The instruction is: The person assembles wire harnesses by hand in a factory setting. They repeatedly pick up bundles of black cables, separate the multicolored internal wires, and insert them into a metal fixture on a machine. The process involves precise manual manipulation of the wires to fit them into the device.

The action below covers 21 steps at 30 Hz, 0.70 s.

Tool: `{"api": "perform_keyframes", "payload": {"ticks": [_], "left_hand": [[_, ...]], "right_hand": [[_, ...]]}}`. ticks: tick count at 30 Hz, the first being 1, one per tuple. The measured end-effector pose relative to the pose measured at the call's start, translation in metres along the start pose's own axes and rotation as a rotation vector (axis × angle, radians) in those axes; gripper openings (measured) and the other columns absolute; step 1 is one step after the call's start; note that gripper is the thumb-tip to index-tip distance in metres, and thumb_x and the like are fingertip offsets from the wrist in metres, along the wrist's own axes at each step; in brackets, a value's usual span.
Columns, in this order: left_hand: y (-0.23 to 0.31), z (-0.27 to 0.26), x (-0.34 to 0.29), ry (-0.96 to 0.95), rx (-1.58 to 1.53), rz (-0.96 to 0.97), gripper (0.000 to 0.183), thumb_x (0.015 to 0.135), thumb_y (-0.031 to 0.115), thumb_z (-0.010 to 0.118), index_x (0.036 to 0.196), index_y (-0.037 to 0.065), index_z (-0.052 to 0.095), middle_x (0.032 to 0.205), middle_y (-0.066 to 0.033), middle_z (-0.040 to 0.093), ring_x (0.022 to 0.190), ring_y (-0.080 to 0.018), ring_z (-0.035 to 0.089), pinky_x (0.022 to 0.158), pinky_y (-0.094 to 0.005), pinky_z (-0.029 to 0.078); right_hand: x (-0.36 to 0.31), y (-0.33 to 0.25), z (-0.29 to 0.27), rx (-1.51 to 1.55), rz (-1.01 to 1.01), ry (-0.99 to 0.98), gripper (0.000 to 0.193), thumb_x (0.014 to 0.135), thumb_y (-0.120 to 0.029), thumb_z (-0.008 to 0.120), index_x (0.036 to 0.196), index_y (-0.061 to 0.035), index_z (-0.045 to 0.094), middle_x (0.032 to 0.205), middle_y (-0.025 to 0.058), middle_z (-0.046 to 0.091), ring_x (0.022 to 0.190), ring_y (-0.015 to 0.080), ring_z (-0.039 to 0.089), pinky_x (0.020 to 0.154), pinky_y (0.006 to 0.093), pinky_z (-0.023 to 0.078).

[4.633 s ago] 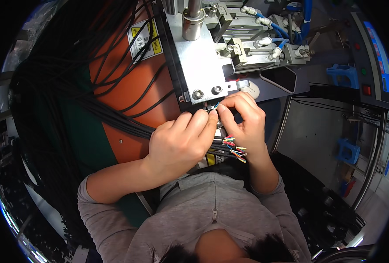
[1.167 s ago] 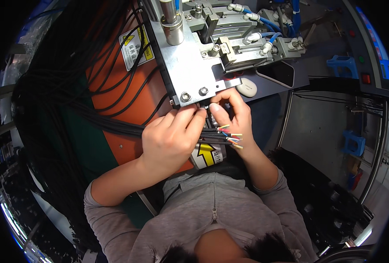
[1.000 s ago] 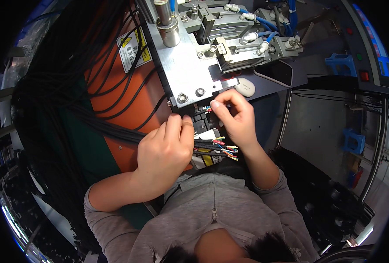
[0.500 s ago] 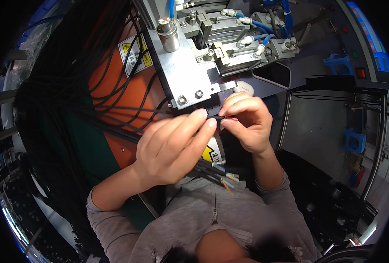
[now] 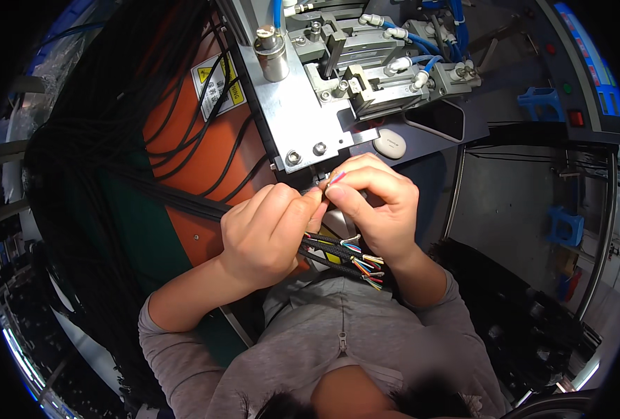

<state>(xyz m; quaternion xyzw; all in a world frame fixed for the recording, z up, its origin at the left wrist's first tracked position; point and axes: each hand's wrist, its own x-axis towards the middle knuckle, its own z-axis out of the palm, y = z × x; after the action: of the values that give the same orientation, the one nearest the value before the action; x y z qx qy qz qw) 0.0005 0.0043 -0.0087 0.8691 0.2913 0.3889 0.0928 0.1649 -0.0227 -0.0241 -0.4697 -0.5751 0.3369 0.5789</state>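
Observation:
My left hand (image 5: 264,227) is closed, thumb and fingers pinching the end of a black cable just below the metal plate. Touching it, my right hand (image 5: 383,202) is also closed. Its thumb and forefinger pinch the thin coloured wires (image 5: 337,177), reddish and blue, at that cable's end. The fingertips hide most of the grip. Under my hands, several other black sleeved cables (image 5: 331,248) hang together toward my lap, their ends fanning into bare multicoloured wires (image 5: 370,265). More black cables (image 5: 191,200) run in from the left behind my left hand.
A machine with a metal plate (image 5: 303,115) and pneumatic cylinders (image 5: 387,98) with blue hoses stands right beyond my hands. Beside it lie a white rounded case (image 5: 389,144) and a flat phone-like device (image 5: 437,120). Blue stools (image 5: 565,225) stand at the right.
My right hand has moved left against the left fingertips, and its grip on the wires has shifted. The left hand has turned more knuckles-up. The lower wire ends are more spread and visible.

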Motion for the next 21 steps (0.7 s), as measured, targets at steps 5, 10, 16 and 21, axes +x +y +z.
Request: {"api": "perform_keyframes", "payload": {"ticks": [5, 10, 16, 21], "left_hand": [[0.003, 0.002, -0.001, -0.037, 0.058, -0.019, 0.013, 0.074, 0.006, 0.07, 0.083, 0.0, 0.061, 0.063, -0.0024, 0.04, 0.052, -0.0128, 0.047, 0.041, -0.0269, 0.035], [0.004, 0.003, -0.003, -0.091, 0.067, -0.041, 0.014, 0.075, 0.007, 0.068, 0.086, 0.0, 0.062, 0.066, -0.0026, 0.041, 0.055, -0.012, 0.049, 0.041, -0.0255, 0.036], [0.002, 0.003, -0.003, -0.149, 0.207, 0.007, 0.021, 0.072, 0.008, 0.064, 0.092, 0.001, 0.064, 0.068, -0.0003, 0.044, 0.058, -0.01, 0.05, 0.043, -0.0234, 0.036], [0.001, 0.005, -0.006, -0.123, 0.212, 0.07, 0.028, 0.072, 0.009, 0.062, 0.099, 0.005, 0.067, 0.071, 0.0018, 0.048, 0.058, -0.0083, 0.048, 0.043, -0.0218, 0.034]], "right_hand": [[-0.001, -0.004, -0.005, 0.0, 0.083, 0.031, 0.011, 0.07, -0.002, 0.077, 0.078, 0.0009, 0.069, 0.078, 0.0099, 0.068, 0.073, 0.0165, 0.064, 0.066, 0.0269, 0.049], [-0.002, -0.001, -0.008, -0.117, -0.022, 0.016, 0.013, 0.069, 0.0, 0.077, 0.079, 0.0, 0.069, 0.076, 0.0079, 0.068, 0.071, 0.0166, 0.064, 0.065, 0.0279, 0.049], [0.002, -0.004, -0.014, -0.187, 0.08, -0.088, 0.01, 0.073, -0.003, 0.075, 0.076, -0.0001, 0.066, 0.074, 0.0072, 0.066, 0.068, 0.0151, 0.062, 0.064, 0.027, 0.047], [-0.004, 0.005, -0.028, 0.294, 0.488, -0.132, 0.008, 0.082, -0.003, 0.068, 0.084, 0.0041, 0.065, 0.083, 0.0071, 0.066, 0.074, 0.008, 0.059, 0.067, 0.0228, 0.047]]}}
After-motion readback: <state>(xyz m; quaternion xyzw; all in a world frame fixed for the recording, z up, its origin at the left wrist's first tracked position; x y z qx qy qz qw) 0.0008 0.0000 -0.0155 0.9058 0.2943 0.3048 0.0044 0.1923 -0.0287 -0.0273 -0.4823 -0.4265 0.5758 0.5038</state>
